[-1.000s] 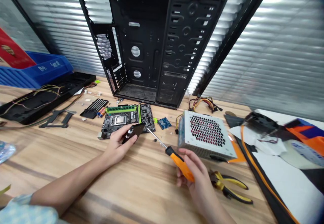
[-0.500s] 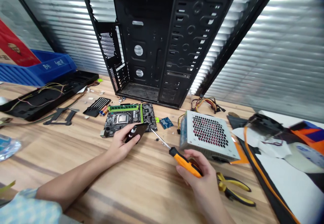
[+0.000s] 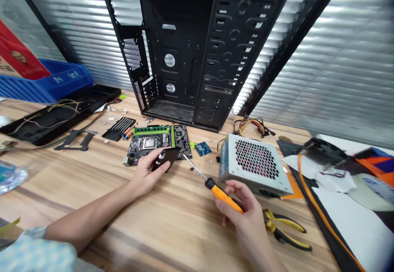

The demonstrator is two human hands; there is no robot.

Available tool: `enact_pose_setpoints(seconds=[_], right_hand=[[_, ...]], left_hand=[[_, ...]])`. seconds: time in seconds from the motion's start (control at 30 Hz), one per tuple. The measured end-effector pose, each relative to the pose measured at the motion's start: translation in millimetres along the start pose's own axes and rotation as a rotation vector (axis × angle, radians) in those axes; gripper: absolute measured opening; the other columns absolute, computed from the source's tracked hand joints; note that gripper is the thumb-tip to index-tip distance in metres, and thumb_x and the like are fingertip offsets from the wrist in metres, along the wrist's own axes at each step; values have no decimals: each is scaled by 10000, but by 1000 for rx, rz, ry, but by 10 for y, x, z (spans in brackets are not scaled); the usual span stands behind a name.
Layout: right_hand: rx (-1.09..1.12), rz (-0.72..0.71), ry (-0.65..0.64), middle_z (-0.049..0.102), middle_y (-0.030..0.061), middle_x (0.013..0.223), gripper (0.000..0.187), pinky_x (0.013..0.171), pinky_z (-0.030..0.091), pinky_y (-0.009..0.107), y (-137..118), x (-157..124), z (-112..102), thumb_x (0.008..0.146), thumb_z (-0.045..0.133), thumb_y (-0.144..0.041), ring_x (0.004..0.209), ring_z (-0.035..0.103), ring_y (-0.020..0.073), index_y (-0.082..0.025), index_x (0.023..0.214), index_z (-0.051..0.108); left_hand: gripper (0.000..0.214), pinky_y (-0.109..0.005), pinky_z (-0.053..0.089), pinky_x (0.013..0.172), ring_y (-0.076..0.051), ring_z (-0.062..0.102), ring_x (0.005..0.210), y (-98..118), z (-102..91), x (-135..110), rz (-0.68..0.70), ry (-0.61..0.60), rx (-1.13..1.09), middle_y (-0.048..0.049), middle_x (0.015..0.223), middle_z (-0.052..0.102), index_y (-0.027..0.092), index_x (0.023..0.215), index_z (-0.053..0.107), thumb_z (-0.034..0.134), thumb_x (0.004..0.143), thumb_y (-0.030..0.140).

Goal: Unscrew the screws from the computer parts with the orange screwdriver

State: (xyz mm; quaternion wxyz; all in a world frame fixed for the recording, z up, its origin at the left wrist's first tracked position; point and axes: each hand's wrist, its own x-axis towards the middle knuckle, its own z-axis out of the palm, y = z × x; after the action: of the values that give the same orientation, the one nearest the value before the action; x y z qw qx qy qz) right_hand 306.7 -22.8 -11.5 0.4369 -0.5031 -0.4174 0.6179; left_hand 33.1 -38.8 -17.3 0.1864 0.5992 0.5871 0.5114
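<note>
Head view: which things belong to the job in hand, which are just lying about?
In the job:
Black plate, in the left hand
Orange-handled screwdriver, in the right hand
Motherboard, likely, just beyond the plate

Probably just lying about, in neither hand:
Yellow-black pliers
Blue bin
Dark bracket
Fan

Workshop bench for computer hardware, viewed from where I stand. Along the far edge of the wood-grain surface (image 3: 172, 222) rises a gutted black computer case (image 3: 175, 30); a bare circuit board (image 3: 181, 138) lies before it. Toward the right edge sit a power supply (image 3: 257, 161) and pliers (image 3: 271, 224) — hand tools of the trade, like the orange screwdriver (image 3: 226, 198). A hand-lettered blue bin (image 3: 66, 84) occupies the far left corner, against ribbed panels (image 3: 332, 58).
</note>
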Motion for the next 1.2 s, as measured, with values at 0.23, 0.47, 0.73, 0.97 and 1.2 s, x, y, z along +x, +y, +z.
enact_pose_setpoints(seconds=[0.23,0.47,0.73,0.97,1.2], right_hand=[[108,136,-49,638,21,847,591,349,436,227,-28,-5,48,627,810,-510,518,569,129,-208,1080,579],[63,216,-143,640,12,626,545,398,478,255,-75,-22,78,673,741,-583,444,564,142,-175,1005,599],[57,-55,9,592,-13,885,524,390,485,212,-13,-16,-1,585,879,-333,544,553,92,-234,1010,590],[29,238,-150,641,24,674,618,318,414,234,-102,3,12,750,615,-674,380,524,124,-154,1082,580],[-47,-30,39,601,-9,806,546,343,435,187,-96,-30,15,560,879,-382,512,521,93,-212,988,586]], left_hand=[[383,-275,520,866,-203,669,970,10,12,1,4,4,6,-105,1100,714,136,1192,638,643,859,326],[409,-296,508,906,-218,651,1028,-19,1,9,-29,-3,6,-108,1165,689,158,1225,632,633,865,352],[389,-289,522,862,-209,667,964,12,12,0,-22,-14,16,-104,1108,712,148,1192,642,634,861,352],[404,-297,513,896,-223,664,1009,33,4,19,-27,3,29,-111,1134,708,145,1194,645,633,858,369],[417,-297,522,873,-227,666,998,52,1,17,-38,-14,33,-112,1131,708,149,1202,645,628,859,385]])
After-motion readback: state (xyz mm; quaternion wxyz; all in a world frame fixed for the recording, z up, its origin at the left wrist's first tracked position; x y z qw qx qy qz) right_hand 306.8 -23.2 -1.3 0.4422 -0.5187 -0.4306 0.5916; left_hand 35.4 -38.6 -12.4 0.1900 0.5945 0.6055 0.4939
